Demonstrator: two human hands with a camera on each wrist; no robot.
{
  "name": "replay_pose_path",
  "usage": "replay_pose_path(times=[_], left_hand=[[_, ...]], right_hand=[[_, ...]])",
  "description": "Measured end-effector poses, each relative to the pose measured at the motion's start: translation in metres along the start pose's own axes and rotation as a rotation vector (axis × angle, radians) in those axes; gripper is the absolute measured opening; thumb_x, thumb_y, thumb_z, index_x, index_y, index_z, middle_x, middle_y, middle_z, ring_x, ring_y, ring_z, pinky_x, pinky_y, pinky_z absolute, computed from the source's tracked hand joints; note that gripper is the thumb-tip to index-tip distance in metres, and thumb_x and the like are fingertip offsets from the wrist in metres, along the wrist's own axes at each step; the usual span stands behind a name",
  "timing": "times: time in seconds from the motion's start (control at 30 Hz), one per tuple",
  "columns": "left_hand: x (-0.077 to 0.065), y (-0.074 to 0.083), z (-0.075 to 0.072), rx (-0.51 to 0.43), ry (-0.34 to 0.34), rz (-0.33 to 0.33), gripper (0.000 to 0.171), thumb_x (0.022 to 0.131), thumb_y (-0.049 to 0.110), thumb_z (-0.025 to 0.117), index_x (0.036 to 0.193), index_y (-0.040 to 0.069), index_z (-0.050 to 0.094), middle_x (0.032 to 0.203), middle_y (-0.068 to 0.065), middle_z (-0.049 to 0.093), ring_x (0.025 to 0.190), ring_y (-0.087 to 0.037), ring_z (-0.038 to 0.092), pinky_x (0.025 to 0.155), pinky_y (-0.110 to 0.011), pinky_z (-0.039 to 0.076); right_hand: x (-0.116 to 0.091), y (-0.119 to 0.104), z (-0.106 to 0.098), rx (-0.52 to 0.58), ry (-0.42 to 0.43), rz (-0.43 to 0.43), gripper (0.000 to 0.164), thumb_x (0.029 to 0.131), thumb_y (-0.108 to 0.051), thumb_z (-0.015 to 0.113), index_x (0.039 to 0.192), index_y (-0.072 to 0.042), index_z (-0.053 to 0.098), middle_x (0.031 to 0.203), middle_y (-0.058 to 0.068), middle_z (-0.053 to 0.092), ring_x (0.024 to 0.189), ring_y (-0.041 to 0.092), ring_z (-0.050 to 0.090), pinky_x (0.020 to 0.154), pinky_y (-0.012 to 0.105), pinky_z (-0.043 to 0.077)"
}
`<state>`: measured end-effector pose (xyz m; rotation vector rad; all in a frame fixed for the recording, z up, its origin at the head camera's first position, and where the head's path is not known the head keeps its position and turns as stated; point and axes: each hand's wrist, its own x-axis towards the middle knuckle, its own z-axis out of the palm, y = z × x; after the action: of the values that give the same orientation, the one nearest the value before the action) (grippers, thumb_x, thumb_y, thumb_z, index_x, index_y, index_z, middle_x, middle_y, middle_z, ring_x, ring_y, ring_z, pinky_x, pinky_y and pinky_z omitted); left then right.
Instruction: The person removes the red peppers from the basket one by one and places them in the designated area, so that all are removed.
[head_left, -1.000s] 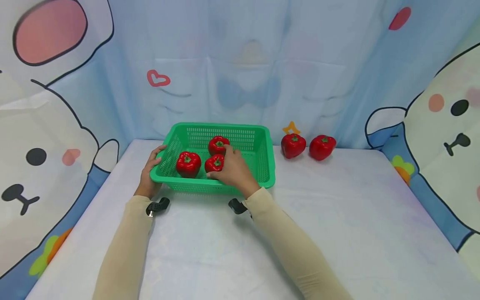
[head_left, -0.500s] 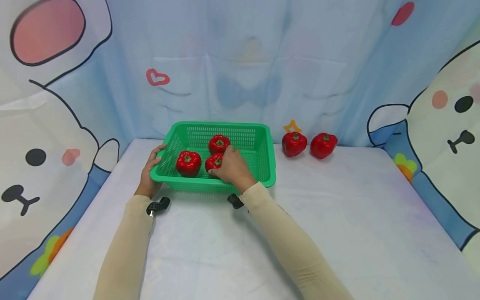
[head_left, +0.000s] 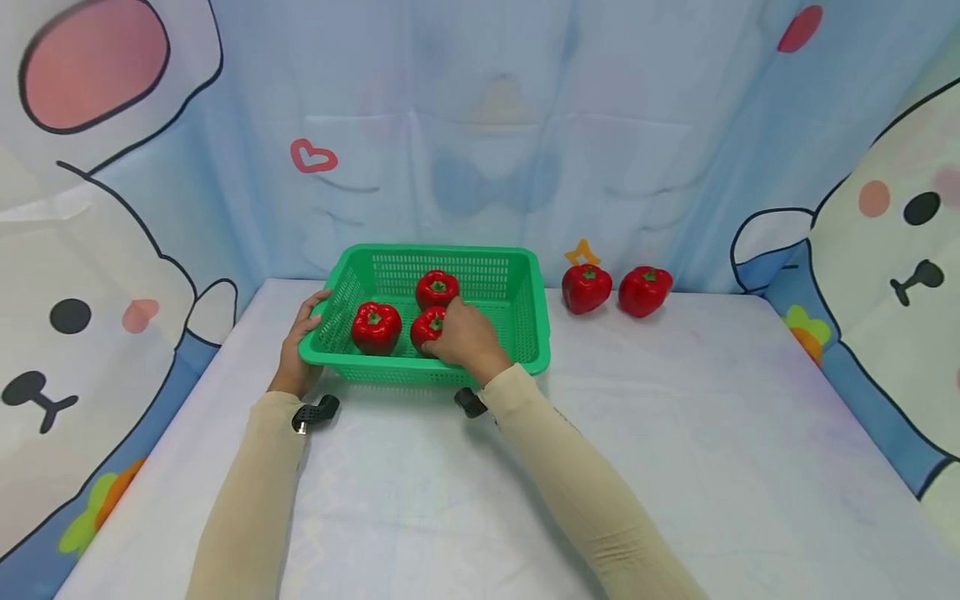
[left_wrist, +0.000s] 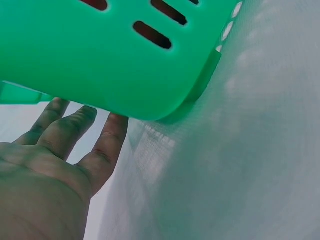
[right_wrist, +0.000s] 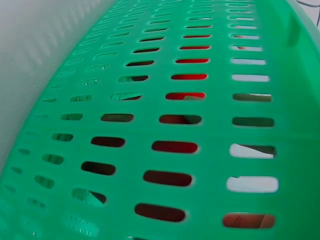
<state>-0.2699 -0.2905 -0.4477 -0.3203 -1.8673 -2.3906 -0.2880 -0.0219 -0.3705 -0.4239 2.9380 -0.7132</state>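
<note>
Inside the green plastic basket (head_left: 517, 354), my right hand (head_left: 468, 337) grips the front red bell pepper (head_left: 426, 329), covering its right side. Two more bell peppers are beside it in the basket: a left pepper (head_left: 377, 329) and a back pepper (head_left: 437, 288). At the basket's left end, my left hand (head_left: 297, 350) touches the outside. The left wrist view shows its fingers (left_wrist: 102, 152) fairly straight, tips at the green wall. In the right wrist view the slotted basket wall (right_wrist: 200, 130) fills most of the picture, hiding nearly all of the right hand; red shows through the slots.
To the right of the basket, a bell pepper (head_left: 586, 288) and another bell pepper (head_left: 645, 291) stand on the white-covered table (head_left: 712, 417) near its back edge. A blue cartoon-printed curtain (head_left: 487, 125) hangs behind, and cartoon cloth flanks both sides.
My right hand has shifted slightly lower over the front pepper, its fingers drawing closer round it. The left hand, the basket and the other peppers stay in place.
</note>
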Motion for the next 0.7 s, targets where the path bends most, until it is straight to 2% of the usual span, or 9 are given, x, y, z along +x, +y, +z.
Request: replay_pose_path(times=[0.17, 0.37, 0.47, 0.53, 0.7], left_hand=[[0.000, -0.001, 0.000, 0.007, -0.005, -0.008, 0.042, 0.106, 0.026, 0.028, 0.147, 0.027, 0.030, 0.158, -0.006, 0.021, 0.134, -0.018, 0.037, 0.099, -0.019, 0.045], [0.000, 0.000, -0.001, 0.003, 0.001, -0.010, 0.042, 0.105, 0.025, 0.027, 0.146, 0.027, 0.030, 0.156, -0.005, 0.022, 0.135, -0.019, 0.036, 0.099, -0.019, 0.045], [0.000, 0.000, -0.001, 0.004, 0.000, -0.012, 0.042, 0.105, 0.025, 0.027, 0.147, 0.026, 0.030, 0.157, -0.005, 0.022, 0.135, -0.018, 0.036, 0.099, -0.019, 0.045], [0.000, 0.000, -0.001, -0.001, -0.003, -0.012, 0.042, 0.105, 0.025, 0.028, 0.147, 0.026, 0.029, 0.156, -0.005, 0.022, 0.135, -0.018, 0.036, 0.099, -0.019, 0.046], [0.000, 0.000, -0.001, -0.018, -0.008, -0.009, 0.042, 0.105, 0.024, 0.027, 0.147, 0.025, 0.029, 0.155, -0.006, 0.023, 0.132, -0.018, 0.039, 0.098, -0.019, 0.047]], right_hand=[[0.000, 0.001, 0.001, -0.003, 0.016, 0.000, 0.068, 0.083, -0.036, 0.077, 0.130, 0.001, 0.046, 0.117, 0.013, 0.064, 0.107, 0.027, 0.062, 0.088, 0.041, 0.055], [-0.001, 0.003, 0.001, -0.023, 0.091, -0.033, 0.064, 0.083, -0.037, 0.076, 0.127, 0.002, 0.049, 0.115, 0.013, 0.060, 0.104, 0.027, 0.061, 0.085, 0.041, 0.056], [-0.003, 0.004, 0.000, -0.014, 0.120, -0.049, 0.066, 0.083, -0.036, 0.074, 0.130, 0.003, 0.048, 0.116, 0.014, 0.059, 0.104, 0.028, 0.061, 0.084, 0.042, 0.056], [-0.004, 0.006, -0.002, 0.029, 0.127, -0.059, 0.069, 0.083, -0.035, 0.074, 0.134, 0.002, 0.046, 0.120, 0.015, 0.058, 0.106, 0.029, 0.060, 0.085, 0.043, 0.056], [-0.006, 0.016, -0.007, 0.231, 0.150, -0.079, 0.073, 0.081, -0.028, 0.075, 0.140, -0.004, 0.040, 0.130, 0.015, 0.048, 0.114, 0.031, 0.057, 0.085, 0.044, 0.058]])
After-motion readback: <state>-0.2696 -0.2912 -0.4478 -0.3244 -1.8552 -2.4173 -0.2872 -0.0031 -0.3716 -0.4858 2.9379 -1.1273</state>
